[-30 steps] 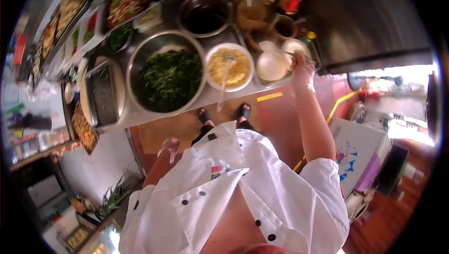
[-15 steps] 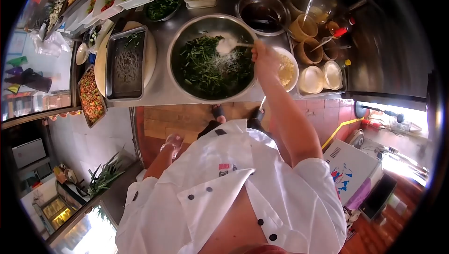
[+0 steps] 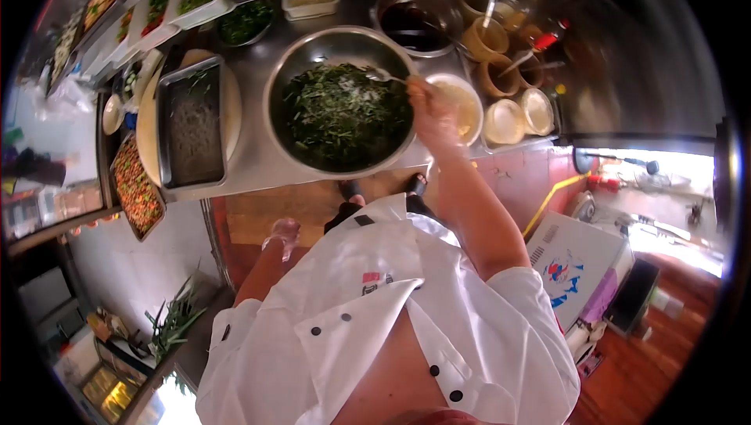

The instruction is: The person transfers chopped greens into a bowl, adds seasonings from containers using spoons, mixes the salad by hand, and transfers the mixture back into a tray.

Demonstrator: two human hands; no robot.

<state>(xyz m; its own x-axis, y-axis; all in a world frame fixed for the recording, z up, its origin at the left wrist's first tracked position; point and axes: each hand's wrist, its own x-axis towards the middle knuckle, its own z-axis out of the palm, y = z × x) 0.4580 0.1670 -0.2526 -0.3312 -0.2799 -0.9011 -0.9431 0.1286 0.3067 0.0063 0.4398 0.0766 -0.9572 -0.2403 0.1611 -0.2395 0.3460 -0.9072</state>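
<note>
My right hand (image 3: 434,112) is closed round the handle of a metal spoon (image 3: 379,75) at the right rim of a large steel bowl (image 3: 274,139). The spoon's head is over the chopped dark green leaves (image 3: 328,120) in the bowl. A white powdery seasoning is scattered across the top of the greens. Below the counter's front edge hangs my left hand (image 3: 286,231), in what looks like a clear plastic glove, away from the bowl. How its fingers are set is too unclear to make out.
A steel tray (image 3: 160,143) lies on a round board at the left. Right of the bowl stand a white bowl of chopped yellowish food (image 3: 469,124), a bowl of dark liquid (image 3: 383,14) and several seasoning pots (image 3: 493,77). Ingredient tubs (image 3: 215,10) line the back.
The white heap on the spoon is gone, and white powder now lies spread over the greens. My right hand has come down a little at the bowl's rim. The view has shifted slightly.
</note>
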